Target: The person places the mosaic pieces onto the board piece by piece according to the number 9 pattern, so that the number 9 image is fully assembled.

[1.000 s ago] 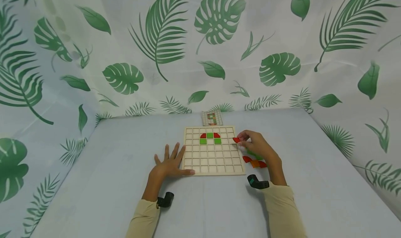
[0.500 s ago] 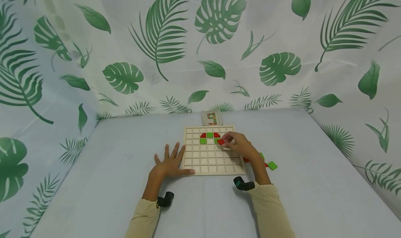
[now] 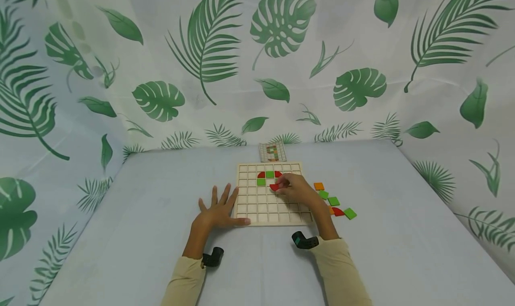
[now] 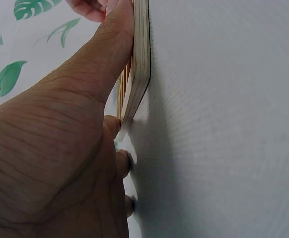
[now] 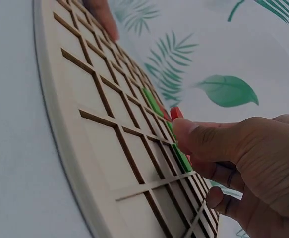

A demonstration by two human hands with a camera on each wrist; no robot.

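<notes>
A red quarter-circle tile [image 3: 274, 187] is pinched between thumb and fingers of my right hand [image 3: 297, 189], just over the middle of the wooden grid board [image 3: 257, 210]. In the right wrist view the red tile [image 5: 175, 113] pokes out past the thumb tip. Set in the board's upper cells are a red tile [image 3: 261, 175], a green square tile [image 3: 269, 174], another green square tile [image 3: 261, 181] and a second red tile [image 3: 278, 174], partly behind my right fingers. My left hand [image 3: 219, 212] lies spread at the board's left edge, its thumb on the lower left corner.
Right of the board lie loose tiles: an orange square [image 3: 318, 186], several green squares [image 3: 333, 201] and a red piece [image 3: 338, 212], some partly behind the right forearm. Behind the board sits a small pattern card [image 3: 272, 151]. A leaf-printed cloth [image 3: 225, 118] walls in the table.
My right hand has carried the red tile leftward from beside the board to over its middle, uncovering the loose tiles on the right. The left hand has stayed in place.
</notes>
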